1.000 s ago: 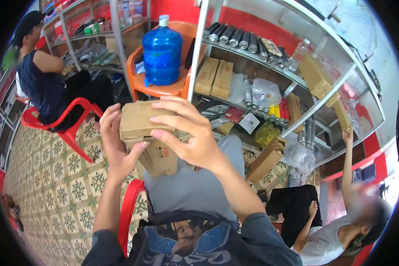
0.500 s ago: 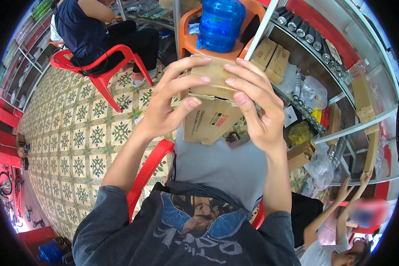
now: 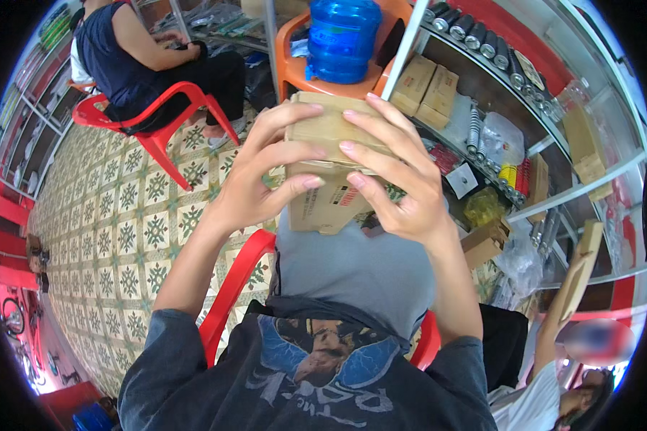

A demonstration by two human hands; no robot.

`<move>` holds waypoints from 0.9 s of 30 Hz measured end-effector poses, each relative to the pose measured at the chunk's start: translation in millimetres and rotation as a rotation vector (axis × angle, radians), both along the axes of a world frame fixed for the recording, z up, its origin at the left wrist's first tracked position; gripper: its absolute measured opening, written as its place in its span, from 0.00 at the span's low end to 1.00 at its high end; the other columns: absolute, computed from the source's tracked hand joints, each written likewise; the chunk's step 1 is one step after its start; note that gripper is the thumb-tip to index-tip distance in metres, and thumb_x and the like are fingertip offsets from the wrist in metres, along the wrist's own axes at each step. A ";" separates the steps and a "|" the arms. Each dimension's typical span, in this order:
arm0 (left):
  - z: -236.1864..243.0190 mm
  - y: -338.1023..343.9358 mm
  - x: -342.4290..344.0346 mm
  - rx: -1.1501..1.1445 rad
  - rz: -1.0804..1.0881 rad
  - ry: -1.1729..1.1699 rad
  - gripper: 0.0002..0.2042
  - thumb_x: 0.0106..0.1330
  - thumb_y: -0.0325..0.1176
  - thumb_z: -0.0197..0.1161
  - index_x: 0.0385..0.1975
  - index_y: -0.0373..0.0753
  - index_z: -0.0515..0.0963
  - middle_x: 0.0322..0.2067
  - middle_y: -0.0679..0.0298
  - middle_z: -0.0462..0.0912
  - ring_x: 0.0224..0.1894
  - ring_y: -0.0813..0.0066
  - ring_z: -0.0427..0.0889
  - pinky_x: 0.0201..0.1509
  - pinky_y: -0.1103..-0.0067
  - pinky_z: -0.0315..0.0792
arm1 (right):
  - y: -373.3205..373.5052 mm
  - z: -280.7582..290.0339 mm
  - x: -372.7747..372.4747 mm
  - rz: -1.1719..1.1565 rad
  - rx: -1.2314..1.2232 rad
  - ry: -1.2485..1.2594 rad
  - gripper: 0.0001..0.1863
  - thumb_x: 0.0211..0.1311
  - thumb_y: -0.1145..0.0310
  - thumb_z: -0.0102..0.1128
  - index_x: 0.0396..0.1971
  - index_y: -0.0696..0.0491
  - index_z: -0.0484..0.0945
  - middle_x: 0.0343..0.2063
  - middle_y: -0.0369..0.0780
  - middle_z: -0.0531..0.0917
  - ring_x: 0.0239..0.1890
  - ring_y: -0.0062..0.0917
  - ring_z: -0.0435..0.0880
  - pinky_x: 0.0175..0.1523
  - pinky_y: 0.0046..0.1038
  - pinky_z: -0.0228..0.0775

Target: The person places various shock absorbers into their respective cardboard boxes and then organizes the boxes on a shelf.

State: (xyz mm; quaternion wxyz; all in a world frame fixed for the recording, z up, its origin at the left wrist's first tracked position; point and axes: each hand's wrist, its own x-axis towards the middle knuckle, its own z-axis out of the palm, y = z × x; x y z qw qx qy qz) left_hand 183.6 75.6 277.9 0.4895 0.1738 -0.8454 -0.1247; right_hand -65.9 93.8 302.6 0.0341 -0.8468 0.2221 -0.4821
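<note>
Plainly, both of the seated person's hands are on a cardboard box [image 3: 333, 131], which sits between them, above the grey trousers [image 3: 356, 276]. The left hand [image 3: 251, 179] is curled on its left side, fingertips laid on the top and thumb against the near face. The right hand [image 3: 410, 190] grips it from the other side in much the same way, fingers spread over the top and thumb bent to the front. From where I stand I can't tell whether the bottom of the box rests on the lap.

It's a dull tan thing, somewhat worn, its top a little creased and its edges no longer crisp. Just under the fingertips a seam runs across, where the top part meets the near face. Below the thumbs that face carries some dark and red printing, partly covered by the right thumb.

Straight beyond the hands, a blue water jug [image 3: 343, 44] stands on an orange chair [image 3: 289, 68]. Past the right hand is a shelf with two cartons [image 3: 437, 97] and a crumpled yellow bag [image 3: 484, 208]. Well to the left of the left hand, another person [image 3: 126, 47] sits in a red chair [image 3: 154, 136].
</note>
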 end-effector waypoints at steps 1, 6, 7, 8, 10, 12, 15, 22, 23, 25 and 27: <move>-6.4 0.2 -6.2 -0.005 -0.023 0.007 0.22 0.61 0.30 0.74 0.56 0.45 0.79 0.67 0.50 0.69 0.70 0.50 0.67 0.68 0.61 0.71 | -1.3 -2.5 -2.9 0.002 -0.008 -0.036 0.20 0.54 0.76 0.73 0.49 0.51 0.86 0.60 0.44 0.81 0.69 0.51 0.71 0.70 0.48 0.67; -87.7 7.9 6.0 0.730 0.060 0.241 0.51 0.50 0.38 0.84 0.74 0.40 0.58 0.72 0.47 0.64 0.76 0.53 0.61 0.69 0.60 0.69 | -6.1 -15.2 -0.3 -0.006 -0.023 -0.138 0.22 0.51 0.78 0.73 0.50 0.49 0.87 0.59 0.45 0.81 0.68 0.51 0.72 0.70 0.49 0.67; -103.2 7.2 3.3 0.741 0.031 0.230 0.51 0.50 0.38 0.84 0.74 0.40 0.58 0.72 0.47 0.64 0.76 0.53 0.61 0.69 0.60 0.69 | -6.0 -19.8 -4.7 -0.021 -0.025 -0.162 0.22 0.51 0.79 0.72 0.49 0.50 0.86 0.59 0.46 0.81 0.68 0.52 0.72 0.69 0.49 0.67; -110.7 10.2 5.6 0.941 0.044 0.075 0.50 0.49 0.38 0.85 0.72 0.37 0.60 0.69 0.48 0.68 0.73 0.55 0.65 0.69 0.62 0.70 | -8.0 -23.3 -6.3 -0.011 -0.029 -0.206 0.22 0.50 0.79 0.72 0.48 0.51 0.86 0.58 0.47 0.81 0.67 0.52 0.73 0.69 0.49 0.67; -133.3 14.2 7.4 1.145 0.063 -0.100 0.49 0.48 0.37 0.85 0.70 0.34 0.62 0.66 0.49 0.73 0.71 0.57 0.70 0.69 0.65 0.70 | -13.1 -26.9 -8.4 -0.022 -0.060 -0.237 0.18 0.54 0.77 0.71 0.48 0.54 0.85 0.57 0.50 0.81 0.66 0.54 0.74 0.68 0.50 0.67; -158.5 16.7 6.9 1.114 0.043 -0.154 0.45 0.49 0.35 0.84 0.67 0.33 0.66 0.59 0.53 0.80 0.63 0.62 0.78 0.67 0.69 0.71 | -17.3 -31.5 -9.5 -0.036 -0.082 -0.252 0.16 0.58 0.74 0.70 0.47 0.58 0.83 0.56 0.54 0.82 0.64 0.56 0.75 0.68 0.51 0.66; -159.6 11.8 2.4 1.246 0.015 -0.107 0.45 0.46 0.33 0.85 0.66 0.32 0.67 0.57 0.54 0.82 0.58 0.64 0.81 0.63 0.70 0.74 | -27.6 -37.7 -16.9 -0.079 -0.121 -0.303 0.13 0.63 0.74 0.66 0.46 0.61 0.80 0.55 0.55 0.81 0.63 0.53 0.76 0.67 0.49 0.67; -129.5 7.8 3.3 1.361 0.169 -0.257 0.50 0.44 0.37 0.86 0.68 0.29 0.65 0.58 0.53 0.80 0.53 0.64 0.84 0.58 0.71 0.77 | -62.4 -62.6 -44.1 -0.199 0.166 -0.535 0.12 0.65 0.74 0.65 0.46 0.61 0.78 0.54 0.51 0.80 0.58 0.42 0.80 0.65 0.39 0.68; -122.8 7.2 -1.0 1.464 0.161 -0.238 0.50 0.45 0.39 0.86 0.68 0.30 0.65 0.57 0.52 0.80 0.54 0.64 0.83 0.59 0.71 0.76 | -68.6 -70.0 -50.6 -0.236 0.182 -0.530 0.11 0.69 0.72 0.62 0.47 0.61 0.77 0.54 0.49 0.80 0.56 0.37 0.80 0.63 0.35 0.69; -117.6 3.2 -6.3 1.509 0.169 -0.251 0.50 0.44 0.40 0.87 0.68 0.30 0.66 0.57 0.52 0.81 0.54 0.65 0.83 0.60 0.71 0.75 | -76.7 -81.5 -57.4 -0.266 0.225 -0.567 0.11 0.71 0.71 0.61 0.48 0.61 0.77 0.54 0.49 0.80 0.56 0.36 0.80 0.63 0.35 0.69; -114.8 -1.6 -10.2 1.555 0.175 -0.261 0.49 0.44 0.40 0.87 0.67 0.31 0.67 0.56 0.52 0.81 0.54 0.65 0.82 0.61 0.71 0.74 | -84.0 -91.4 -63.0 -0.315 0.289 -0.615 0.11 0.74 0.69 0.59 0.49 0.60 0.76 0.54 0.47 0.80 0.56 0.32 0.80 0.63 0.33 0.69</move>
